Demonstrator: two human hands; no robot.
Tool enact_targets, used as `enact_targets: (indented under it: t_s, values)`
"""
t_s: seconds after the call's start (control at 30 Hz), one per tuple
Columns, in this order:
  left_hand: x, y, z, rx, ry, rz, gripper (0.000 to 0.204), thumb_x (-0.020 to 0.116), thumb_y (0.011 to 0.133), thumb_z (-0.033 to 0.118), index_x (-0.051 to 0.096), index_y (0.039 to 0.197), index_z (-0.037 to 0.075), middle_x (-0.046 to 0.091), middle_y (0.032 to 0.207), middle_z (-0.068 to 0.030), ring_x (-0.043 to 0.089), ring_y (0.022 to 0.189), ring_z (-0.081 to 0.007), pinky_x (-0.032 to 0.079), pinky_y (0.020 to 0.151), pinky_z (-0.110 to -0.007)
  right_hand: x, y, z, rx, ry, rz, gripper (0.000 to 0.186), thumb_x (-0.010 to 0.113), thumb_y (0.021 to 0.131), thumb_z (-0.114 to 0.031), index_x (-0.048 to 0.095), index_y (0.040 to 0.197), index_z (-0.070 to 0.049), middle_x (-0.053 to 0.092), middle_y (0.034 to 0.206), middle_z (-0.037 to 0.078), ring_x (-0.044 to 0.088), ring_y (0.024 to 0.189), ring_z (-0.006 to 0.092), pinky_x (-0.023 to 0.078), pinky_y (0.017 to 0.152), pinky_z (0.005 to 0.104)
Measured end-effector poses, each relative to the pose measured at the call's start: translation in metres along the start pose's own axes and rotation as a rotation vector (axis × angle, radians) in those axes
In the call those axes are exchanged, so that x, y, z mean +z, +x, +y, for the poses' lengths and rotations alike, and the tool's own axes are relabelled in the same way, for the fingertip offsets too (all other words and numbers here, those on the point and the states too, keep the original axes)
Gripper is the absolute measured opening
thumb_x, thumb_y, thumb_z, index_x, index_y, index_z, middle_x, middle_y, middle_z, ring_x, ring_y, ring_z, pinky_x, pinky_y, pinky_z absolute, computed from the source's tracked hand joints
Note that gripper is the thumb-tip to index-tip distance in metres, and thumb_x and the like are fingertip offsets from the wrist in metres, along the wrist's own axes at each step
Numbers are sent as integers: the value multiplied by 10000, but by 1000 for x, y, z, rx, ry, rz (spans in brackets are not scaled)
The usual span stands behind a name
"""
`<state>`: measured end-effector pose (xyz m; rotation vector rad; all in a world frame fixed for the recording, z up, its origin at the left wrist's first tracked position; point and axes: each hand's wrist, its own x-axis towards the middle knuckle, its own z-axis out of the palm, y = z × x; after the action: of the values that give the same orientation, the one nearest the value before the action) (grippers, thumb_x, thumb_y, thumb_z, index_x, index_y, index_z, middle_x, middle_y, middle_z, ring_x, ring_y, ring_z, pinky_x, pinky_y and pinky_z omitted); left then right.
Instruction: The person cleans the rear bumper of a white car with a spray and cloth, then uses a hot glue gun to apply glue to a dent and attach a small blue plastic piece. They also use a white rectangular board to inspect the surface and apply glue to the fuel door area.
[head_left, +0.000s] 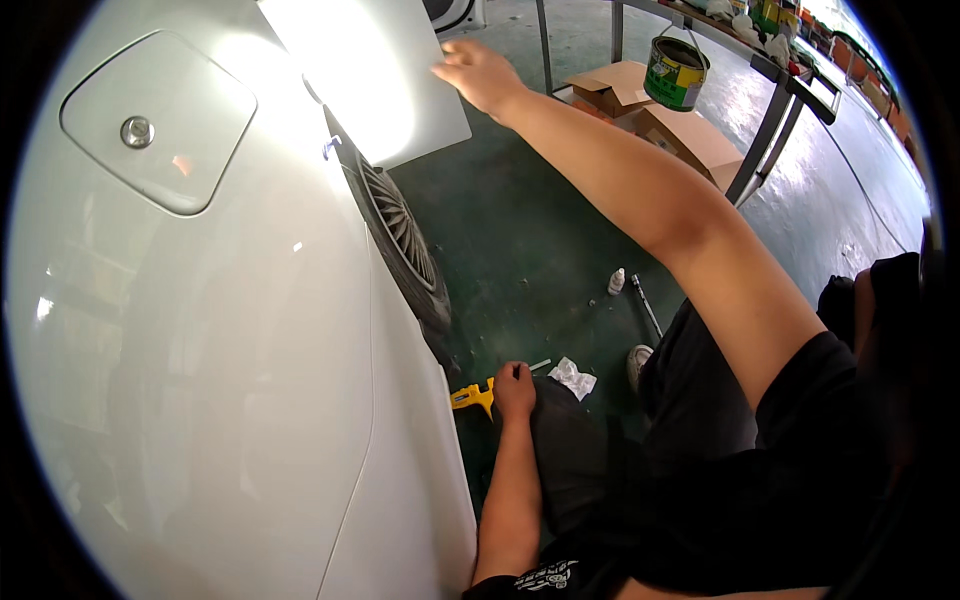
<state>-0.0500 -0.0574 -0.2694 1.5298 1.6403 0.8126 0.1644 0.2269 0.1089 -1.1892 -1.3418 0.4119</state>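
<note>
so the person's left hand (515, 388) is a bit below the middle, between 5 and 6 o'clock, fingers curled snugly round a yellow plastic gun-shaped tool (474, 396), nose toward 9, near the glossy white car body (250, 350). a thin pale stick (541, 364) pokes out the other side of the fist. looks like it's kept low by the knee so the other arm can stretch.

the right hand (482, 78) is way up at 12, fingers bent and bunched at the edge of a flat white panel with a harsh bright glare (432, 122). can't tell if it's pinching that edge or just beside it.

at 3 a small white bottle (617, 281) stands on the dark green floor (480, 230) next to a slim silver rod (647, 305), probably set there for easy reach. crumpled white tissue (573, 379) sits around 4. between 1 and 2, a green and yellow metal can (677, 75) hangs by its wire handle off the metal-framed table (757, 150), guessing to keep it off the floor.

label-wise: the can has printing and the black shirt (700, 520) has white lettering, neither clear enough to read.
</note>
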Motion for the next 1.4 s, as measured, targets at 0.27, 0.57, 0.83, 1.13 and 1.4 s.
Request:
enact_targets:
  t_s: [0.27, 0.57, 0.83, 1.13, 1.4]
  values:
    - [16, 0, 2, 48, -7, -7, 257, 659, 936, 267, 716, 984, 21, 717, 1009, -164, 677, 983, -372, 529, 857, -459, -163, -144, 127, 292, -577, -606, 343, 712, 888, -304, 732, 1114, -46, 753, 987, 123, 718, 872, 242, 557, 820, 392]
    - [19, -7, 18, 102, -46, -75, 265, 667, 936, 244, 715, 1010, -6, 726, 1003, -190, 694, 941, -372, 542, 840, -438, -266, -206, 139, 563, -551, -795, 368, 712, 918, -304, 726, 1158, -25, 756, 925, 117, 741, 785, 194, 588, 716, 361]
    - [20, -10, 17, 159, -56, -96, 232, 673, 960, 199, 695, 1015, -25, 731, 949, -149, 702, 896, -244, 538, 817, -361, -297, -221, 158, 796, -559, -780, 350, 685, 941, -313, 707, 1179, -57, 748, 992, 99, 749, 817, 219, 605, 687, 370]
    - [20, -16, 22, 142, -38, -104, 216, 664, 964, 185, 694, 1011, -23, 730, 942, -122, 695, 869, -214, 536, 808, -339, -306, -223, 141, 736, -617, -728, 389, 639, 958, -302, 649, 1254, -50, 731, 1023, 105, 744, 864, 223, 604, 730, 377]
    - [16, -22, 39, 114, -90, -112, 233, 647, 956, 217, 705, 1015, -1, 700, 1009, -156, 667, 930, -313, 517, 841, -409, -307, -225, 131, 718, -651, -736, 388, 639, 941, -296, 656, 1240, -49, 725, 999, 95, 733, 823, 212, 593, 690, 350]
